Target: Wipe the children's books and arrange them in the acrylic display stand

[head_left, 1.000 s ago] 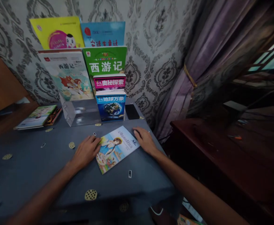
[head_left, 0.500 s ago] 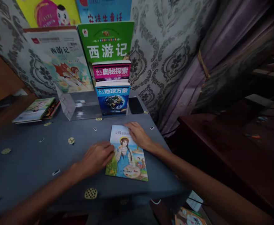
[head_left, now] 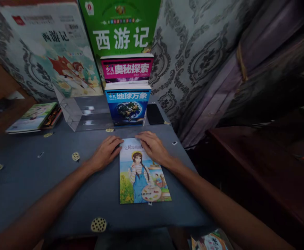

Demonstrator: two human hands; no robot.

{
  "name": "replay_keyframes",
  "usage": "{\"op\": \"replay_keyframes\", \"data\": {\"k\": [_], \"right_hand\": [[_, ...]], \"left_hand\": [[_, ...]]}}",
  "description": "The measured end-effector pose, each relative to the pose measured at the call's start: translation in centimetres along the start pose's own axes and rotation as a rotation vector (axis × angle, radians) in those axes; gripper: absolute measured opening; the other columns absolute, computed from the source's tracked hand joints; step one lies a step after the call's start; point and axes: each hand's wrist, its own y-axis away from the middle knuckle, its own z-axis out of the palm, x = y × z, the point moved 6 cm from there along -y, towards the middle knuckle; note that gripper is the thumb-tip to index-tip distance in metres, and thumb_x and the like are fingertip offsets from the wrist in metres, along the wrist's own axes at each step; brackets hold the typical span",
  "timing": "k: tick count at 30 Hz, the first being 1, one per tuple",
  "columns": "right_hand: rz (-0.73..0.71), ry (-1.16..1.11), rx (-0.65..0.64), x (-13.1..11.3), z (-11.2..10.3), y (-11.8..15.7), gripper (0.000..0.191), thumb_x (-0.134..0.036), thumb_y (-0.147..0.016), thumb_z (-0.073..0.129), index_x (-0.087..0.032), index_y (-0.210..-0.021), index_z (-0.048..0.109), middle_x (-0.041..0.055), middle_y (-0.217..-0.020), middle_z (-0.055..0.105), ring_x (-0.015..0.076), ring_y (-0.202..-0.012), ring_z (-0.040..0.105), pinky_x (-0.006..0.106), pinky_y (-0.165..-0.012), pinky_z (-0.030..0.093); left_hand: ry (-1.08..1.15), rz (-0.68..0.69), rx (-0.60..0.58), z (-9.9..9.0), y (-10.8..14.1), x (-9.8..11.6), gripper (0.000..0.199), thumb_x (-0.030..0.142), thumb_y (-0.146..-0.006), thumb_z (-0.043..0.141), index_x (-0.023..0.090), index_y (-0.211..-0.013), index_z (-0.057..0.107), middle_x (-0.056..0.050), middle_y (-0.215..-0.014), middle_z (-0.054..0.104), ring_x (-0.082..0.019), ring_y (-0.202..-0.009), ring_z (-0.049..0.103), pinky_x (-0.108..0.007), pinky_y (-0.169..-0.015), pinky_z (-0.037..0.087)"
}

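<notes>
A thin book point(head_left: 141, 177) with a girl in blue overalls on its cover lies flat on the cloth-covered table. Its cover faces up and its top edge points away from me. My left hand point(head_left: 105, 152) rests at the upper left corner, fingertips touching the edge and the thumb a little apart from the fingers. Across the upper right corner lies my right hand point(head_left: 153, 147), fingers stretched out and covering part of the title. Neither hand is closed round the book.
Beyond the book, a clear acrylic stand point(head_left: 86, 116) holds a pale book point(head_left: 71, 62), a green book point(head_left: 123, 38), a pink book point(head_left: 128, 69) and a blue book point(head_left: 128, 107). A black phone point(head_left: 155, 114) lies right of it. Several stacked books point(head_left: 34, 118) lie left.
My left hand has moved up along the book's left edge to the top corner. The book has turned slightly. My right hand stays at the upper right, and the view has shifted downward and closer.
</notes>
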Motion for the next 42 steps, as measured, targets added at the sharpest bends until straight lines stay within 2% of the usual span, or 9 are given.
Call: {"op": "replay_keyframes", "data": {"k": [5,10,14,23,33,38,42], "right_hand": [[-0.079,-0.003,-0.023,-0.9,-0.1,0.4,0.032,-0.016,-0.099,0.043,-0.017,-0.12,0.066,0.0127,-0.114,0.072,0.0257,-0.112,0.062,0.044,-0.095,0.049],[0.015,-0.005,-0.039,-0.2,-0.9,0.4,0.027,-0.019,-0.098,0.047,-0.019,-0.113,0.07,0.0108,-0.106,0.074,0.0241,-0.099,0.067,0.041,-0.088,0.052],[0.106,-0.029,0.005,0.1,-1.9,1.0,0.024,-0.02,-0.096,0.051,-0.02,-0.108,0.073,0.0092,-0.101,0.076,0.0232,-0.094,0.068,0.039,-0.086,0.053],[0.188,-0.098,0.108,-0.8,-2.6,3.3,0.021,-0.024,-0.093,0.057,-0.023,-0.104,0.075,0.0068,-0.094,0.076,0.0233,-0.09,0.07,0.037,-0.081,0.055],[0.215,-0.096,0.12,-1.3,-3.3,4.1,0.023,-0.022,-0.093,0.055,-0.022,-0.105,0.074,0.0054,-0.083,0.075,0.0229,-0.086,0.068,0.036,-0.079,0.054],[0.243,-0.002,0.135,-0.5,-3.6,4.0,0.025,-0.022,-0.095,0.051,-0.022,-0.108,0.073,0.0078,-0.094,0.075,0.0231,-0.09,0.068,0.037,-0.081,0.055],[0.237,0.057,0.118,0.4,-3.3,4.1,0.029,-0.021,-0.094,0.049,-0.021,-0.114,0.071,0.0093,-0.105,0.074,0.0253,-0.099,0.067,0.042,-0.088,0.055]], "left_hand": [[-0.025,0.043,0.013,-0.1,0.4,0.1,0.032,0.031,-0.103,0.039,0.02,-0.125,0.058,-0.011,-0.12,0.062,-0.023,-0.112,0.058,-0.044,-0.1,0.05],[-0.07,0.042,-0.005,0.1,0.5,0.0,0.033,0.031,-0.103,0.038,0.019,-0.126,0.059,-0.012,-0.124,0.062,-0.024,-0.112,0.058,-0.045,-0.098,0.051],[-0.09,0.057,-0.003,0.1,0.6,0.0,0.034,0.031,-0.103,0.036,0.017,-0.126,0.059,-0.013,-0.125,0.062,-0.024,-0.111,0.058,-0.046,-0.098,0.051],[-0.121,0.048,-0.008,0.4,0.8,-0.3,0.036,0.033,-0.104,0.034,0.017,-0.125,0.058,-0.012,-0.125,0.062,-0.024,-0.114,0.058,-0.046,-0.101,0.051],[-0.13,0.054,-0.006,0.5,0.8,-0.2,0.036,0.033,-0.104,0.034,0.018,-0.126,0.058,-0.013,-0.128,0.062,-0.025,-0.114,0.059,-0.048,-0.101,0.051],[-0.141,0.063,0.007,0.5,0.9,-0.3,0.038,0.033,-0.104,0.033,0.017,-0.125,0.06,-0.014,-0.127,0.063,-0.025,-0.113,0.059,-0.048,-0.1,0.051],[-0.138,0.054,0.004,0.7,0.9,-0.4,0.04,0.035,-0.104,0.033,0.015,-0.126,0.06,-0.015,-0.127,0.063,-0.026,-0.114,0.059,-0.048,-0.099,0.052]]}}
